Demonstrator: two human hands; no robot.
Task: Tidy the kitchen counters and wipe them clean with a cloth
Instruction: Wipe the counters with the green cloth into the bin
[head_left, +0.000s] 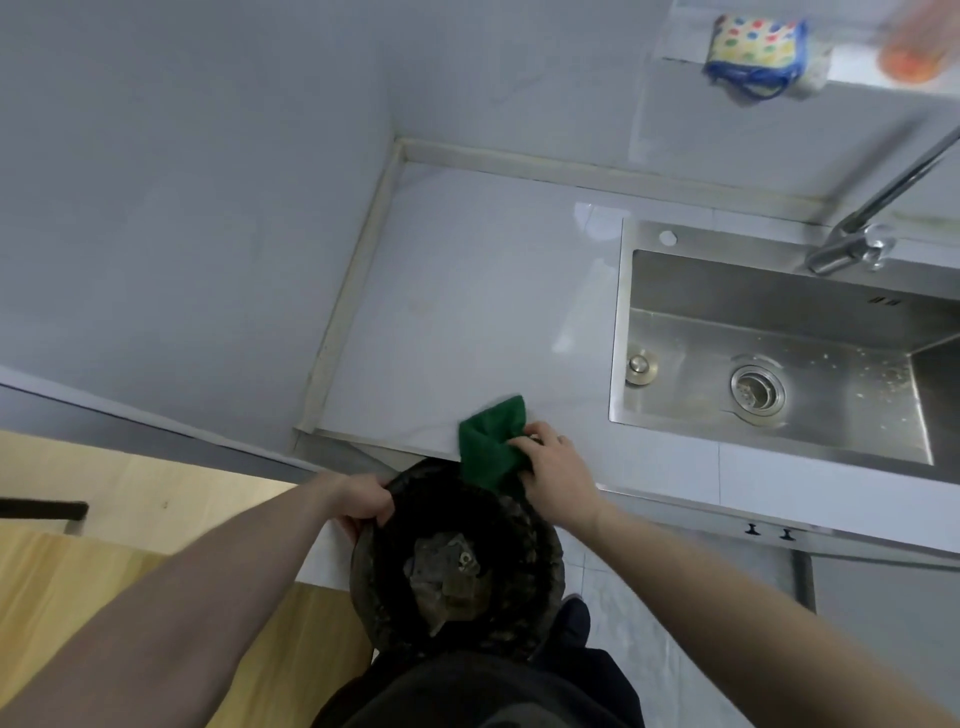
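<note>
Right hand (558, 475) grips green cloth (491, 441) at counter (467, 291) edge.

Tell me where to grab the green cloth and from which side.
Pinch the green cloth at its far end lying flat on the counter, probably coming from above and the left. Its near end hangs over the counter edge above the dark bin, and the right hand already grips its right side.

My one camera sits on my head and looks steeply down and forward, over my own arms, at the near edge of the counter (467, 291) close below me. Its wide angle takes in the sink (769, 364) to my right, the corner wall (208, 182) to my left and the floor (649, 623) by my feet.
</note>
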